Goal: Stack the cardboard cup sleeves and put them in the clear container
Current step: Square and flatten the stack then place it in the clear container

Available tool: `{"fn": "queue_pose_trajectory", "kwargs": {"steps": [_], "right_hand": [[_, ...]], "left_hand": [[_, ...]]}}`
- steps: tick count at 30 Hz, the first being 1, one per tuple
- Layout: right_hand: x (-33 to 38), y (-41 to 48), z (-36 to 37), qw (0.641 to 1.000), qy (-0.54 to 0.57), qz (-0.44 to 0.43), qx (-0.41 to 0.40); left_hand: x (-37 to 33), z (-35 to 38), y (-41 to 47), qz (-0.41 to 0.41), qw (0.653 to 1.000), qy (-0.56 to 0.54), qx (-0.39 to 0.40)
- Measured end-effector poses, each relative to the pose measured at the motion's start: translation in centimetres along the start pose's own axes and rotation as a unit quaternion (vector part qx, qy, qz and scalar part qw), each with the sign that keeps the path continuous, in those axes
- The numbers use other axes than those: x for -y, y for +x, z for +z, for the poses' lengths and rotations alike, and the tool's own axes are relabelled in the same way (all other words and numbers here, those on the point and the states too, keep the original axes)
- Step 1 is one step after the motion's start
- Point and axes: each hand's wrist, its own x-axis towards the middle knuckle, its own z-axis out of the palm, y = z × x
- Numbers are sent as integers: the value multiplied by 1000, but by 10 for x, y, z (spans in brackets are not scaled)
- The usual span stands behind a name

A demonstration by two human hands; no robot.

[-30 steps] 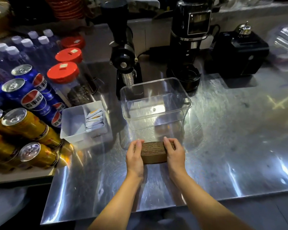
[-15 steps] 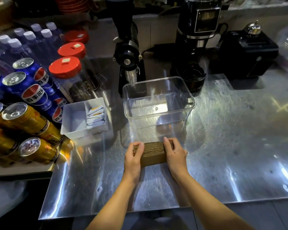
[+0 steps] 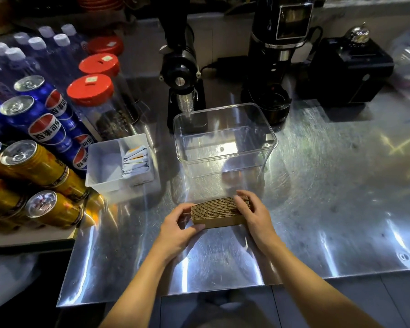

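- The clear container [image 3: 225,138] stands open-topped on the steel counter [image 3: 329,197], in front of two black grinders [image 3: 181,74]; nothing lies inside it, only reflections show through its walls.
- Left of it sits a white tray [image 3: 104,166] with two compartments: the right one holds a row of small white sachets [image 3: 135,160] standing on edge, the left one looks bare.
- Further left stand jars [image 3: 97,100] with red lids and dark contents, then blue cans [image 3: 45,119], gold cans [image 3: 33,166] and capped bottles [image 3: 33,50].
- The stack of sleeves [image 3: 219,211] is on the counter just in front of the container, apart from it, between both hands.
- The flattened sleeves stand on edge, packed face to face; their ridged top edges face up, and a plain brown face looks toward the person.
- The stack's long axis runs left to right, tilted slightly, with the right end a little farther from the person.
- The left hand [image 3: 175,230] curls its fingers around the stack's left end, thumb on the near face.
- The right hand [image 3: 253,216] clasps the right end, fingers draped over the top edges.
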Motion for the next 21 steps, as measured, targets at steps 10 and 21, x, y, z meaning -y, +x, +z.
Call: {"fn": "queue_pose_trajectory", "kwargs": {"steps": [10, 21], "right_hand": [[-13, -4, -37, 991, -75, -41, 104], [26, -6, -31, 993, -20, -111, 22]], "left_hand": [[4, -1, 2, 4, 1000, -7, 9], [-24, -2, 12, 49, 996, -50, -57]]}}
